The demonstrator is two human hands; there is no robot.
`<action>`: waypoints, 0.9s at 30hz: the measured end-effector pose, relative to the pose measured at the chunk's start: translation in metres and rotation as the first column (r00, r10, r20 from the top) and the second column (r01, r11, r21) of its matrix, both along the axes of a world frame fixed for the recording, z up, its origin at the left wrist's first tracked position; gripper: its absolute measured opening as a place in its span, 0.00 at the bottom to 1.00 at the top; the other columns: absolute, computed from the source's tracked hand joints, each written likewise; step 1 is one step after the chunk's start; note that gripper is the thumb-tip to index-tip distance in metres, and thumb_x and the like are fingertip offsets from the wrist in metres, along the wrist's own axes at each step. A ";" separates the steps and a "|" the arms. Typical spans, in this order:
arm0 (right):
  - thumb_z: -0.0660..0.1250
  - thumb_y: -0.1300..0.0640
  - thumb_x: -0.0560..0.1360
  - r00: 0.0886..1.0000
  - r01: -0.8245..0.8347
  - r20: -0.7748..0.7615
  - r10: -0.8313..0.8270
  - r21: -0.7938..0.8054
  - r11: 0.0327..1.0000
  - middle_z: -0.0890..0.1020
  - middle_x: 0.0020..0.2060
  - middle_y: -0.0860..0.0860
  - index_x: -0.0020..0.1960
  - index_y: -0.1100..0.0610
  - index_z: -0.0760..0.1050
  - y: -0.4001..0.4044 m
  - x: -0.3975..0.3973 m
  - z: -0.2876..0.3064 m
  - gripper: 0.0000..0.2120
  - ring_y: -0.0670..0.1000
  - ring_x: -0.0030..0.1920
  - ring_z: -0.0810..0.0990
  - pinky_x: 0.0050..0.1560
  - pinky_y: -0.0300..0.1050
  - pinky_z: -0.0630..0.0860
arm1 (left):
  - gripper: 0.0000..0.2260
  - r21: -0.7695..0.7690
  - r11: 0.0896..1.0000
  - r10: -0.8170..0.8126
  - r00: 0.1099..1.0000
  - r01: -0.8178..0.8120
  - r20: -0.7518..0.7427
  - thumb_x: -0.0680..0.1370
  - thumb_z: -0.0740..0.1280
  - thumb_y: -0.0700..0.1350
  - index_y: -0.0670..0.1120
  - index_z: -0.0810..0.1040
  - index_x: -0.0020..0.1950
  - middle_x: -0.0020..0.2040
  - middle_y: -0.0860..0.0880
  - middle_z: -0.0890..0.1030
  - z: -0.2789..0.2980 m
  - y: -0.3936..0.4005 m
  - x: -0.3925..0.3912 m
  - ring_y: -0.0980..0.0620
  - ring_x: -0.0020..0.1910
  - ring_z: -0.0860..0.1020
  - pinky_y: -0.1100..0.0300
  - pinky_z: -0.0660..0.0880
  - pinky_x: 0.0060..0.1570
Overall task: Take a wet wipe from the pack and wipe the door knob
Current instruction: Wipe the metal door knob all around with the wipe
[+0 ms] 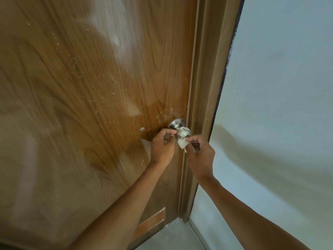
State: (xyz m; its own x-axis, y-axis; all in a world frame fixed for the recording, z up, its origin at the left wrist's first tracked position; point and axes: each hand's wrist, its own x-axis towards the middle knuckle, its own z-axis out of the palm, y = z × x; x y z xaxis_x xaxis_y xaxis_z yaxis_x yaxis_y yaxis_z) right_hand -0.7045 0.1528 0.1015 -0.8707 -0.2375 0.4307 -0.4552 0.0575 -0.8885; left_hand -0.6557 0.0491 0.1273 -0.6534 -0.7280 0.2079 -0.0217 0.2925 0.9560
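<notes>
From the head camera, the round brushed-metal door knob [182, 131] sits at the right edge of the brown wood-grain door [90, 87], beside the brown frame [203, 87]. The left hand [162, 147] pinches one end of the small crumpled white wet wipe [182, 143] against the knob's left side; the right hand [199, 152] pinches the other end just below it. The pack is out of view. Wiping well likely means keeping the wipe taut and drawing it around the whole knob.
</notes>
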 end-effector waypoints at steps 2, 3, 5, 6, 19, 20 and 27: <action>0.73 0.61 0.72 1.000 -0.008 0.022 0.008 0.017 1.000 0.82 0.45 0.45 0.49 0.56 0.78 0.003 -0.003 -0.003 0.07 0.42 0.46 0.81 0.44 0.27 0.76 | 0.07 0.001 1.000 -0.007 1.000 0.007 0.004 0.80 0.63 0.39 0.46 0.80 0.52 0.42 0.60 0.81 0.001 0.000 0.000 0.68 0.43 0.78 0.73 0.76 0.44; 0.73 0.61 0.72 0.999 0.004 0.040 -0.005 0.014 1.000 0.82 0.44 0.45 0.49 0.56 0.78 0.004 -0.004 -0.002 0.07 0.42 0.45 0.81 0.43 0.26 0.75 | 0.07 -0.003 1.000 -0.010 1.000 0.010 0.008 0.80 0.63 0.39 0.47 0.80 0.52 0.42 0.61 0.80 0.001 0.000 0.001 0.69 0.43 0.78 0.73 0.76 0.45; 0.72 0.62 0.72 0.994 0.058 0.090 -0.055 -0.032 0.998 0.81 0.42 0.45 0.48 0.56 0.76 0.004 -0.007 0.003 0.07 0.44 0.44 0.80 0.41 0.26 0.74 | 0.07 -0.017 1.000 -0.010 1.000 0.010 0.014 0.80 0.63 0.39 0.48 0.80 0.52 0.43 0.61 0.80 -0.001 0.000 0.000 0.68 0.45 0.77 0.72 0.75 0.46; 0.72 0.62 0.72 0.991 0.082 0.113 -0.075 -0.066 0.994 0.80 0.41 0.45 0.47 0.55 0.74 0.004 -0.008 0.006 0.08 0.44 0.43 0.80 0.41 0.26 0.74 | 0.07 -0.020 1.000 -0.010 1.000 0.010 0.015 0.80 0.64 0.39 0.48 0.80 0.52 0.45 0.61 0.80 -0.001 0.000 -0.001 0.66 0.46 0.77 0.71 0.75 0.47; 0.74 0.58 0.72 0.996 0.001 0.086 -0.003 0.028 1.000 0.79 0.38 0.43 0.45 0.54 0.75 0.003 -0.007 0.009 0.08 0.42 0.40 0.78 0.40 0.27 0.74 | 0.06 0.016 1.000 -0.003 1.000 0.003 0.001 0.80 0.65 0.39 0.47 0.80 0.52 0.45 0.58 0.81 0.000 0.001 -0.001 0.62 0.47 0.78 0.70 0.76 0.45; 0.73 0.59 0.72 0.996 0.021 0.090 -0.023 0.018 1.000 0.78 0.38 0.43 0.45 0.54 0.74 0.002 -0.007 0.012 0.08 0.43 0.40 0.77 0.39 0.26 0.73 | 0.07 0.012 1.000 -0.003 1.000 0.003 0.005 0.80 0.65 0.39 0.47 0.80 0.53 0.46 0.58 0.81 0.000 0.002 0.000 0.63 0.47 0.78 0.71 0.75 0.44; 0.73 0.61 0.72 0.993 0.075 0.087 -0.074 -0.009 0.997 0.77 0.37 0.44 0.44 0.56 0.74 -0.007 -0.003 0.012 0.07 0.45 0.38 0.75 0.38 0.27 0.72 | 0.07 0.046 0.999 -0.011 1.000 0.011 -0.011 0.79 0.64 0.37 0.45 0.80 0.53 0.43 0.57 0.81 0.004 0.004 0.002 0.60 0.44 0.78 0.79 0.72 0.39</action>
